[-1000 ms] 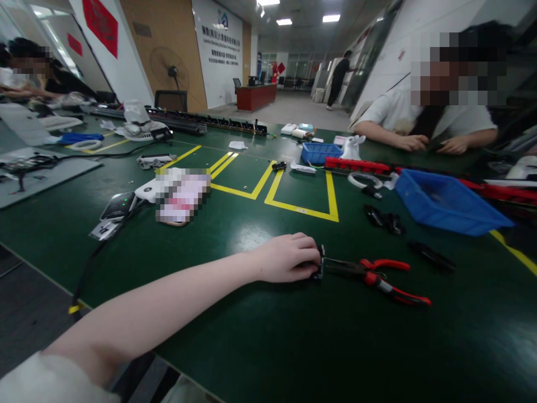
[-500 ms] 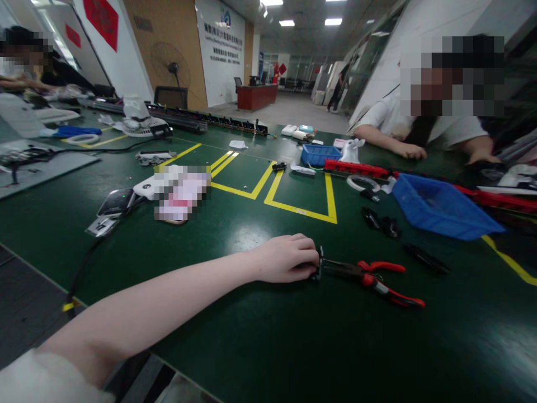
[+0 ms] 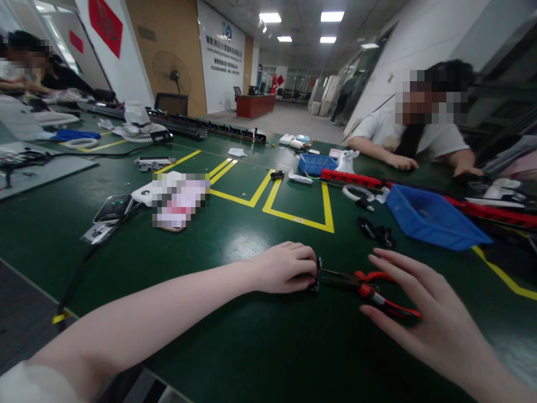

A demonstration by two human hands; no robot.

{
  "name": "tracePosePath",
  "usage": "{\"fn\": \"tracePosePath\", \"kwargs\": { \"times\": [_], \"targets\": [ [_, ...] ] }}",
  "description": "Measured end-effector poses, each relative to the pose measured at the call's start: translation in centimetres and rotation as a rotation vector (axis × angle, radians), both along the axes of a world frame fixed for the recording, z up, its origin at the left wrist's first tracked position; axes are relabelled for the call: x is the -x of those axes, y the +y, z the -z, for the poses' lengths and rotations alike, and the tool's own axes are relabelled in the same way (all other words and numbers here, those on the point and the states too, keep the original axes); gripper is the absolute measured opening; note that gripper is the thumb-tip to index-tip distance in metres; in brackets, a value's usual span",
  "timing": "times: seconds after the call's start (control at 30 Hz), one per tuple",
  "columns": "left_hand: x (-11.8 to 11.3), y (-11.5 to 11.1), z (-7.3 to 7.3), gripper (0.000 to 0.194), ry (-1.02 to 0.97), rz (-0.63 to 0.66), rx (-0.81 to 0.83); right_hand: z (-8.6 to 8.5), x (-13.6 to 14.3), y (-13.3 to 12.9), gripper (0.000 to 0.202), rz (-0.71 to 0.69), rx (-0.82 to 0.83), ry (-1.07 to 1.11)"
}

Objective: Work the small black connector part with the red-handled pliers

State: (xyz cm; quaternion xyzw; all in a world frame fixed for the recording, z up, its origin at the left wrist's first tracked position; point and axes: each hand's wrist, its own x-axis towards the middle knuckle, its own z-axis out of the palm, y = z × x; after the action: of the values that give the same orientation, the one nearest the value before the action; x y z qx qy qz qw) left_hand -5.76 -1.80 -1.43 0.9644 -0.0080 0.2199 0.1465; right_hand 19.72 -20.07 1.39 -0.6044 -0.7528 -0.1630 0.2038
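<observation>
Resting on the green table (image 3: 268,347), my left hand (image 3: 291,270) is closed around a small black part (image 3: 315,275), mostly covered by the fingers, so its kind is unclear. Long-nose pliers (image 3: 364,288) with red and black handles lie just to the right, their jaw tips at the part. Whether the jaws grip it, I cannot tell. My right hand (image 3: 432,313) is open over the handle end of the pliers, thumb and fingers spread on either side, and does not appear to hold them.
A blue bin (image 3: 436,218) stands at the right beside small black pieces (image 3: 375,232). A red rail (image 3: 352,178) runs behind it. A phone (image 3: 182,204) and a cabled device (image 3: 112,208) lie at the left. A person (image 3: 413,129) sits across the table.
My right hand has come into view from the lower right and reached over the pliers' handles. My left hand stays on the black part. The view has shifted slightly.
</observation>
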Motion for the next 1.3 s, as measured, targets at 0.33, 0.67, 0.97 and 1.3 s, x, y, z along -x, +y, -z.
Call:
{"fn": "tracePosePath", "kwargs": {
  "times": [0.33,0.67,0.97,1.3],
  "targets": [
    [0.3,-0.4,-0.6,0.005,0.016,0.022,0.07,3.4,-3.9,1.9,0.057,0.075,0.258,0.075],
    [0.2,-0.7,-0.8,0.012,0.095,0.038,0.083,2.4,-1.7,0.7,0.046,0.107,-0.084,-0.026],
    [0.6,-0.8,-0.9,0.013,0.09,0.012,0.092,2.2,-0.2,0.4,0.046,-0.003,-0.143,0.017],
    [0.6,-0.6,-0.7,0.027,0.055,0.014,0.082,1.8,0.3,0.3,0.046,0.029,-0.087,0.014]
  ]
}}
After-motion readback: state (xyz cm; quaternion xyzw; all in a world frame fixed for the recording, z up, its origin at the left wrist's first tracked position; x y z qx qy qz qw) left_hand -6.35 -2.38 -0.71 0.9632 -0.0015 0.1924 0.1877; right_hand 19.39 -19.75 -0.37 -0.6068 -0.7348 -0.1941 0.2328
